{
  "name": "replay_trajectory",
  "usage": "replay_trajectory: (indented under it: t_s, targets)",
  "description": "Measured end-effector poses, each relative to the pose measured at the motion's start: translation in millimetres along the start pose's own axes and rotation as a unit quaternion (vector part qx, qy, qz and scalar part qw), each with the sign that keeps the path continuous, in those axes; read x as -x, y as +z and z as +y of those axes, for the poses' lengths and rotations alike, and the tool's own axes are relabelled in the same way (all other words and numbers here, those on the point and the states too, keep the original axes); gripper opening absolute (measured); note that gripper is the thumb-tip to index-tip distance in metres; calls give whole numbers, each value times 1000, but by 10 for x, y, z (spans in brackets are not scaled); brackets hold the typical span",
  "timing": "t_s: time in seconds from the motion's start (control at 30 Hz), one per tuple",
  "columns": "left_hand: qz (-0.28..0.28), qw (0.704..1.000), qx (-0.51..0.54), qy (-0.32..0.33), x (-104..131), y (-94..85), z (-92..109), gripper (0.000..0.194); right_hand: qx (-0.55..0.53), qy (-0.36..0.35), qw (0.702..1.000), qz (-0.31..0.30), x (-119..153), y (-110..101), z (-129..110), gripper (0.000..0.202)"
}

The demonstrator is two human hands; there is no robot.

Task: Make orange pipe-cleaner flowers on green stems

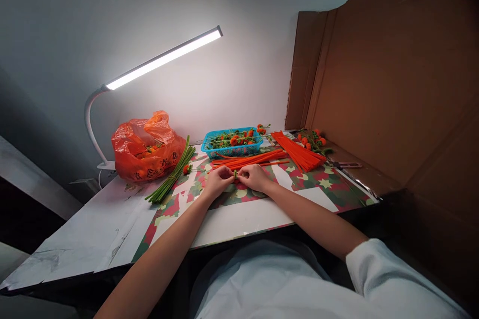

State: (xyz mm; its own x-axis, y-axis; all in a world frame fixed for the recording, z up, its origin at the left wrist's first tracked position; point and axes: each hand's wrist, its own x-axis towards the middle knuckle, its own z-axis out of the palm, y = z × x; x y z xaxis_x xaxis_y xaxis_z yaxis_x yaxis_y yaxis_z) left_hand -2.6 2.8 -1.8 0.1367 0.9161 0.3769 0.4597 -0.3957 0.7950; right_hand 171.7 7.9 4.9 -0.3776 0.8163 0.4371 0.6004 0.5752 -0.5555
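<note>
My left hand (219,180) and my right hand (255,178) meet above the patterned table covering, fingertips pinched on a small green piece (235,174) between them. Just behind them lie orange strips (249,160) in a loose bundle. A second, fanned bundle of orange strips (299,152) rests to the right. Left of my hands is a single orange flower (187,169) with a thin stem, beside a tied bundle of green stems (172,174). Farther back, a blue basket (232,151) holds orange flowers with green parts.
An orange plastic bag (145,152) stands at the back left, under a lit lamp (164,60). Orange flowers (310,140) and a cutter-like tool (348,165) lie at the right. Tall cardboard (389,75) walls the right side. The table's front edge (239,236) runs close to my body.
</note>
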Motion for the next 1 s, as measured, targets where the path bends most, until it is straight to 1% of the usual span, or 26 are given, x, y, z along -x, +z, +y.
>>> replay_trajectory:
  t_s: [0.1,0.2,0.37,0.57,0.67,0.73,0.83,0.9,1.0]
  targets:
    - [0,1000,-19,4,27,8,54,4,2,8,1000,-1,-2,1,-1,10]
    - [-10,1000,-23,7,46,17,76,6,4,15,1000,0,-8,10,8,10]
    - [-30,999,-17,14,64,23,53,10,0,22,1000,-2,-13,24,21,10]
    - [-10,1000,-9,14,42,54,38,13,-22,28,999,4,-26,32,43,11]
    - [-13,1000,8,5,16,44,39,15,-49,22,999,4,-47,29,74,13]
    - [-29,999,29,-7,-1,20,39,18,-72,14,997,3,-60,18,90,15]
    - [-74,995,66,-29,-12,-36,55,22,-108,3,994,-4,-67,-12,92,18]
    - [-104,990,89,-44,-4,-78,86,22,-134,-1,991,-15,-62,-39,76,22]
    - [-134,982,114,-62,18,-133,158,23,-173,1,984,-33,-48,-74,44,27]
